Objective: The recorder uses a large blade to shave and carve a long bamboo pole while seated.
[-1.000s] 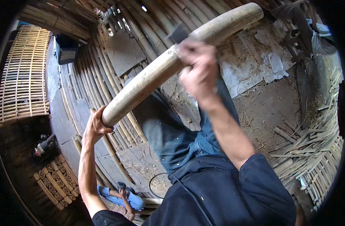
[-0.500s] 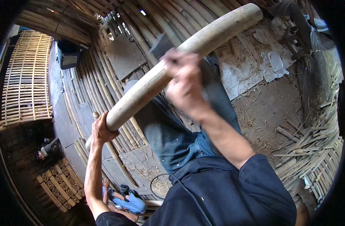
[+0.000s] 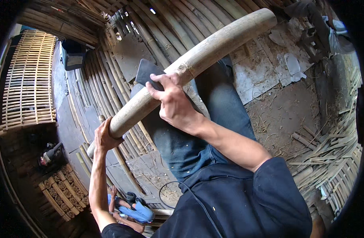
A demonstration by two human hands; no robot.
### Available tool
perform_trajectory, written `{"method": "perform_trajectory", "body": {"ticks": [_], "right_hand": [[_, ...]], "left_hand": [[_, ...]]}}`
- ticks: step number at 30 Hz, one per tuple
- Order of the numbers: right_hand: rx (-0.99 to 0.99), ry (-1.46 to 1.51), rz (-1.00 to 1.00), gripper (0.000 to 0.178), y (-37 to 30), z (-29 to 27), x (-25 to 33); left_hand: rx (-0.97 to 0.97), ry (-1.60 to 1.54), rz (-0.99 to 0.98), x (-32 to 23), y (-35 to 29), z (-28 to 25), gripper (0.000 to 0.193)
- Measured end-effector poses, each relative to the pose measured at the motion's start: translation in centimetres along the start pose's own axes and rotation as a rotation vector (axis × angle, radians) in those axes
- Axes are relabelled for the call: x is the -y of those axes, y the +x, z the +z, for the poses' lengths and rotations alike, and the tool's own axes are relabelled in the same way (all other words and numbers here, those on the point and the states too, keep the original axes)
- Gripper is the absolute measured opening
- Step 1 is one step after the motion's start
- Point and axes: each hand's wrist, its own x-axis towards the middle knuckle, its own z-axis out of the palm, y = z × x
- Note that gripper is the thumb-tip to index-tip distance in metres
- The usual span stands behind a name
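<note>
A thick, pale bamboo pole [image 3: 219, 43] slants across my lap, its far end raised at the upper right. Around its near left end my left hand [image 3: 105, 137] is closed, with the fingers curled over the side. My right hand [image 3: 176, 101] is over the pole's middle, fingers bent around a dark flat blade [image 3: 149, 72] with a squared end. The blade rests against or just above the pole, left of a node; its handle is hidden by the hand. One of the right hand's fingers lies along the blade's face.
Several bamboo poles [image 3: 106, 75] lie on the floor beyond my legs. A slatted bamboo rack [image 3: 29, 79] stands at the left, near a dark bin [image 3: 74, 59]. Split strips [image 3: 337, 158] pile up at the right. A person in blue [image 3: 138, 212] sits at lower left.
My right hand has moved left and down along the pole with the blade, which now shows more clearly. The pole has dipped slightly; the left hand keeps its grip.
</note>
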Motion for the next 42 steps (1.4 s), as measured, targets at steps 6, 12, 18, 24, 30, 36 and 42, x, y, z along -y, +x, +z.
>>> {"method": "perform_trajectory", "body": {"ticks": [6, 12, 18, 24, 30, 36, 42], "right_hand": [[-0.162, -0.355, 0.183, 0.048, 4.8, -9.5, -7.7], [-0.072, 0.208, 0.391, 0.060, 3.2, -9.7, -2.0], [0.027, 0.054, 0.236, 0.054, 0.6, -6.0, -1.2], [0.057, -0.096, 0.148, 0.046, -0.3, -4.5, -1.6], [0.101, 0.019, 0.142, 0.053, -0.1, -5.3, 0.4], [0.216, 0.037, 0.078, 0.049, -1.3, -2.4, 2.5], [0.339, -0.079, 0.055, 0.057, -2.5, 0.2, 3.6]], "left_hand": [[0.052, -0.062, -0.025, 1.2, -1.1, -1.4, 0.092], [0.200, -0.187, -0.086, 0.0, 0.9, -2.0, 0.090], [0.288, -0.282, -0.174, -1.9, 3.0, -4.8, 0.079], [-0.123, 0.173, -0.242, -1.2, 0.2, -0.2, 0.099], [0.049, -0.169, -0.253, -1.1, -1.2, -1.7, 0.081], [0.125, -0.163, -0.228, -1.1, -1.8, -1.3, 0.082], [0.120, -0.166, -0.241, -1.5, -0.9, -1.0, 0.085]]}}
